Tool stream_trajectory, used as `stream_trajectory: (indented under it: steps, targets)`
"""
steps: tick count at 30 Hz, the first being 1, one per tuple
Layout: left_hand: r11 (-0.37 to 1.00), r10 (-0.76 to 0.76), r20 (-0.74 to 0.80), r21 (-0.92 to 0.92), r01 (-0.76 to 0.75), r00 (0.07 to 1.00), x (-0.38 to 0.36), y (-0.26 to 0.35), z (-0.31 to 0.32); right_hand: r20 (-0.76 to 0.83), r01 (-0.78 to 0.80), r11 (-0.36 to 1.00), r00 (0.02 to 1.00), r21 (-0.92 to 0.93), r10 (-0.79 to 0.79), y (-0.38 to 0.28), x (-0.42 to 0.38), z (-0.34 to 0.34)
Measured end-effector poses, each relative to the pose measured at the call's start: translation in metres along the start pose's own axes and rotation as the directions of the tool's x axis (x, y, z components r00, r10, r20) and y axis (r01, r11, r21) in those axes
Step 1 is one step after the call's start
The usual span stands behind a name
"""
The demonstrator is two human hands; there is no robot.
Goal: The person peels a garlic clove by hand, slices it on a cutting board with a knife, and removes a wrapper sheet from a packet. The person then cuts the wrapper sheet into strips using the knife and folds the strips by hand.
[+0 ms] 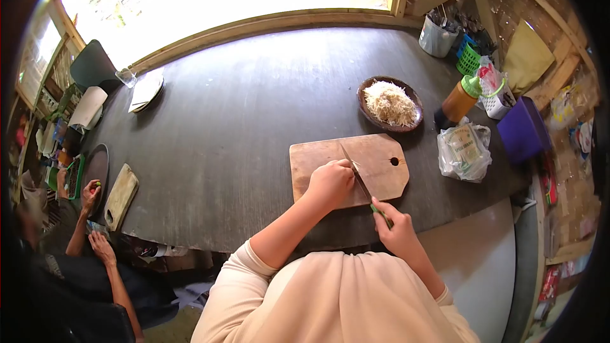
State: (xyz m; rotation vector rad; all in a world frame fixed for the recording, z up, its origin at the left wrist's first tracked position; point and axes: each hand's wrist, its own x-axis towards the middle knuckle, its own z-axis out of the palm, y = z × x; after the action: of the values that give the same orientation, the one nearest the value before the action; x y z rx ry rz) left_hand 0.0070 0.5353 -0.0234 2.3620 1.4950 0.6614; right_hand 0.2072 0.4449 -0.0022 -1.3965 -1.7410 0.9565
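A wooden cutting board with a round hole lies on the dark table in front of me. My right hand is closed on the green handle of a knife, whose blade points up and left across the board. Beside the blade, my left hand rests on the board with curled fingers. Thin pale strands show at its fingertips, but what it holds is too small to name. Beyond the board stands a brown bowl heaped with pale shreds.
On the right are a plastic bag, a sauce bottle, a purple container and baskets. At the left, another person's hands are near a round tray and a second board.
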Motion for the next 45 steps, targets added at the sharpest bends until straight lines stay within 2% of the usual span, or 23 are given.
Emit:
stream_trajectory:
  steps: [1,2,6,9,11,14,18,21,23,28,30,33,35,37,41,43,45]
  targets:
    - [1.0,-0.001,-0.004,0.002,0.001,1.0,0.0,0.0,-0.001,0.04,-0.107,0.994,0.994,0.02,0.106,0.0,-0.007,-0.003]
    - [1.0,0.024,-0.005,0.007,-0.024,1.0,0.0,0.0,-0.003,0.01,-0.102,0.992,0.995,0.079,0.102,0.003,-0.013,-0.001]
    - [0.996,0.08,0.039,0.026,-0.081,0.996,0.001,-0.002,-0.001,0.018,-0.099,0.991,0.995,0.088,0.097,0.006,-0.012,-0.002]
    - [0.993,0.119,0.014,0.013,-0.119,0.993,-0.001,-0.008,0.004,0.068,-0.151,0.982,0.987,0.117,0.144,-0.004,0.001,-0.003]
    - [0.994,0.101,0.016,0.031,-0.102,0.995,-0.003,-0.005,0.002,0.048,-0.166,0.969,0.986,0.181,0.16,-0.008,0.005,-0.002]
    - [0.993,0.097,0.019,0.07,-0.098,0.995,-0.005,0.001,-0.002,0.038,-0.124,0.989,0.992,0.083,0.121,-0.003,0.004,0.002]
    - [0.988,0.105,0.073,0.108,-0.112,0.992,-0.004,0.004,-0.006,0.024,-0.087,0.994,0.996,0.07,0.086,-0.002,0.003,0.004]
    - [0.99,0.104,0.046,0.089,-0.108,0.994,-0.006,0.007,-0.008,0.018,-0.081,0.996,0.997,0.03,0.081,-0.008,0.002,0.004]
    - [0.987,0.108,0.061,0.11,-0.114,0.992,-0.006,0.01,-0.013,-0.045,0.071,0.997,0.997,0.033,-0.07,-0.009,0.002,0.006]
    - [0.98,0.14,0.087,0.127,-0.15,0.986,-0.005,0.008,-0.016,0.001,0.049,0.999,0.999,0.017,-0.049,-0.015,0.005,0.001]
    - [0.993,0.112,0.068,0.018,-0.113,0.991,-0.004,0.005,-0.013,0.009,0.055,0.998,0.998,0.015,-0.055,-0.015,0.007,-0.001]
    - [0.993,0.113,0.054,-0.023,-0.112,0.992,-0.002,0.004,-0.013,0.032,0.043,0.999,0.999,0.004,-0.043,-0.01,0.009,0.0]
    - [0.993,0.12,0.06,-0.01,-0.12,0.991,-0.001,0.001,-0.011,0.054,0.017,1.0,0.998,0.016,-0.018,-0.009,0.009,0.001]
    - [0.995,0.065,0.134,0.066,-0.074,0.989,-0.001,0.007,-0.018,0.061,0.018,1.0,0.998,0.013,-0.019,-0.008,0.01,0.002]
    - [0.994,0.012,0.109,0.104,-0.023,0.994,-0.002,0.015,-0.018,0.057,0.03,1.0,0.998,-0.005,-0.03,-0.008,0.019,0.004]
    - [0.968,0.122,0.116,0.207,-0.144,0.986,-0.005,0.012,-0.016,0.041,0.051,0.999,0.998,-0.009,-0.051,-0.006,0.024,0.007]
    - [0.963,0.113,0.116,0.233,-0.137,0.987,-0.006,0.012,-0.015,0.037,0.068,0.998,0.997,-0.014,-0.067,-0.009,0.028,0.009]
